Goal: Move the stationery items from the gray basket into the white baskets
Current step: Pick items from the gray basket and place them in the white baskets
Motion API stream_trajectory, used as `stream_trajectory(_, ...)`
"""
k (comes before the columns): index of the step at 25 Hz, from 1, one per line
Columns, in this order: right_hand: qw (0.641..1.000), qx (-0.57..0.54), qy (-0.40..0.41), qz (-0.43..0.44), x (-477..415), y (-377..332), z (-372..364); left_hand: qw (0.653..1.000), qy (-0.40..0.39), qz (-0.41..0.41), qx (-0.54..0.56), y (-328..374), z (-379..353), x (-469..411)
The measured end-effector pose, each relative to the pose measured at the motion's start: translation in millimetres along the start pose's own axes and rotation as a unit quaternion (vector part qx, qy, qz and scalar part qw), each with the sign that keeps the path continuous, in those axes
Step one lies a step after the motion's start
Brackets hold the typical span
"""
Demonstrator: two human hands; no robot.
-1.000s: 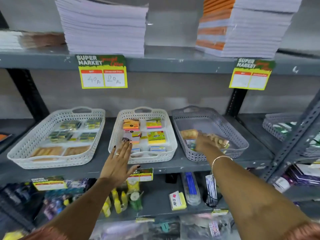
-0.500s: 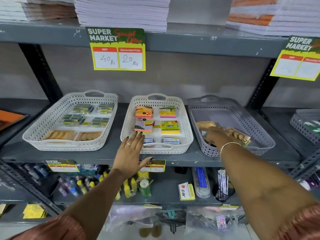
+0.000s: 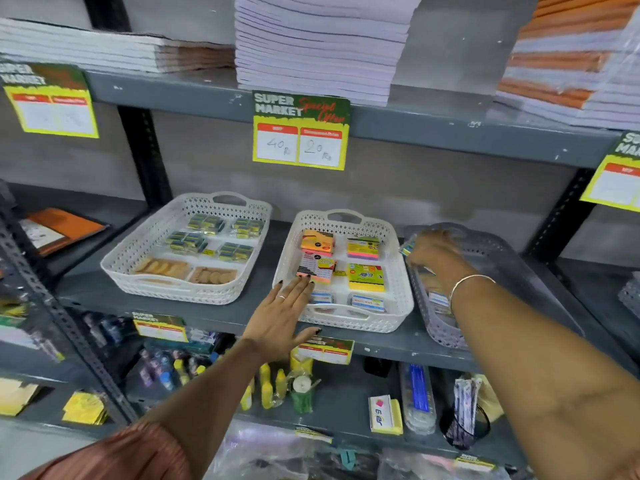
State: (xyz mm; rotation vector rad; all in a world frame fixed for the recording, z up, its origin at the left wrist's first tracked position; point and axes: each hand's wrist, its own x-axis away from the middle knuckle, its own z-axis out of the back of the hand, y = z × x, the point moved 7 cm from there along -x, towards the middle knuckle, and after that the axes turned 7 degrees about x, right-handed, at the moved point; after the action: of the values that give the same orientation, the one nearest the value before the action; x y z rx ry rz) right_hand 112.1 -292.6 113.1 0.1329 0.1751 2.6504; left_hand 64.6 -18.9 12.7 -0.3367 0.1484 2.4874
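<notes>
A gray basket [image 3: 443, 327] stands at the right of the middle shelf, with a few packets left in it. My right hand [image 3: 433, 251] is raised above its left rim, closed on a small blue-and-yellow packet [image 3: 406, 249]. To its left is a white basket [image 3: 398, 306] holding sticky-note pads and small packs. My left hand [image 3: 284, 313] lies flat, fingers apart, against that basket's front left corner. Further left, another white basket [image 3: 117, 271] holds eraser packs and brown rubber-band packs.
The gray metal shelf [image 3: 242, 317] carries all three baskets. Stacks of notebooks [image 3: 318, 46] lie on the shelf above, with price tags [image 3: 300, 131] hanging from its edge. Glue bottles, pens and other goods fill the shelf below. A black upright [image 3: 145, 150] stands at the left.
My right hand has come up out of the gray basket with a small packet and moved left toward the middle white basket. My left hand stays on that basket. The camera has moved closer.
</notes>
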Motion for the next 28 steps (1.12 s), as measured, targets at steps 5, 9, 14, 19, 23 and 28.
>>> stream_trajectory(5, 0.991, -0.086, 0.054, 0.092, 14, -122, 47, 0.994, 0.040, 0.097, -0.031, -110, 45, 29)
stream_trajectory(9, 0.974, -0.119, 0.069, 0.178, 29, -251, 54, 0.988, -0.004, 0.154, -0.034, -205, 58, 63)
stream_trajectory(14, 0.959, -0.097, 0.055, 0.260, 43, -370, 20, 0.993, -0.024, 0.114, -0.035, -247, 37, 76)
stream_trajectory(19, 0.962, -0.034, -0.008, 0.270, 24, -403, -29, 0.994, -0.010, 0.111, -0.022, -251, 29, 76)
stream_trajectory(23, 0.959, 0.013, -0.023, 0.281, 11, -410, -43, 0.993, -0.005, 0.114, -0.032, -251, 31, 79)
stream_trajectory(28, 0.956, 0.022, -0.035, 0.290, 4, -414, -49, 0.993, 0.003, 0.112, -0.042, -249, 31, 78)
